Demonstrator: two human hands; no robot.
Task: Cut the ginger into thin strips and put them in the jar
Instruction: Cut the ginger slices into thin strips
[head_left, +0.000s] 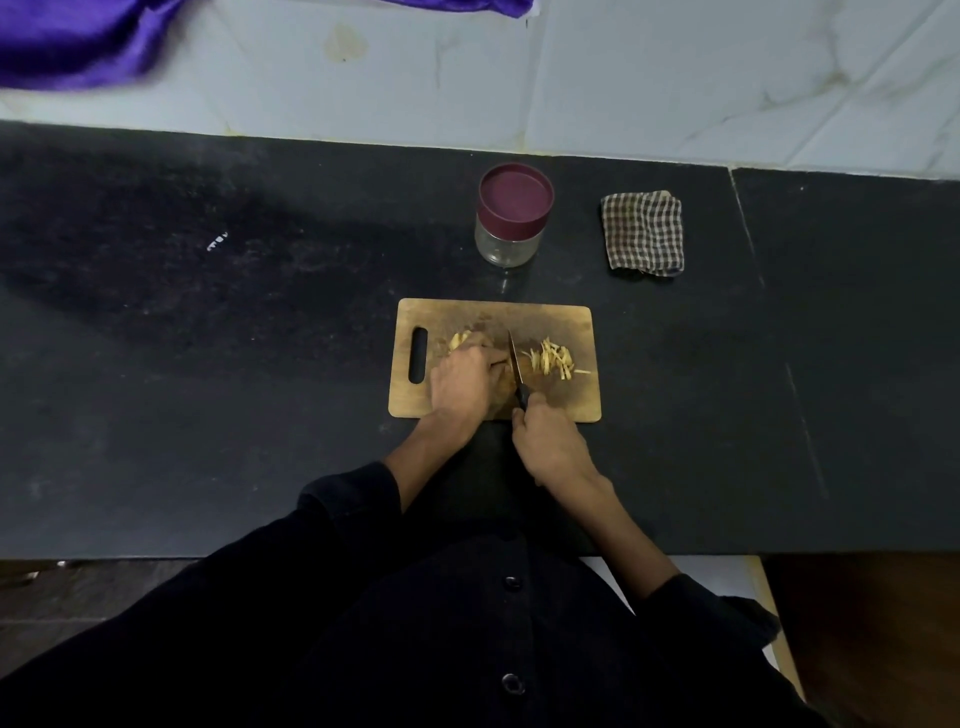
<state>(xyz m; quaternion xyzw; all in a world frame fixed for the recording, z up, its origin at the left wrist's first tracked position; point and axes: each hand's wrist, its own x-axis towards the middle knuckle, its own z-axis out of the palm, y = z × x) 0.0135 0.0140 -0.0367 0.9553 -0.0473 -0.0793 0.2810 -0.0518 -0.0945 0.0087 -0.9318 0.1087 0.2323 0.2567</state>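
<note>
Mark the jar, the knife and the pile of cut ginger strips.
jar (506, 244), head view, clear glass wall.
knife (514, 361), head view, blade middle.
cut ginger strips (555, 357), head view, pile centre.

Home kitchen: dark countertop (208, 364), tiled wall (675, 78).

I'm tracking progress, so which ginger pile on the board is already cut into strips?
The ginger strips right of the knife, lying loose and untouched. The uncut ginger left of the blade sits under the left hand.

Dim, soft shadows on dark counter (208, 364); wide-angle bending, blur at edges.
</note>
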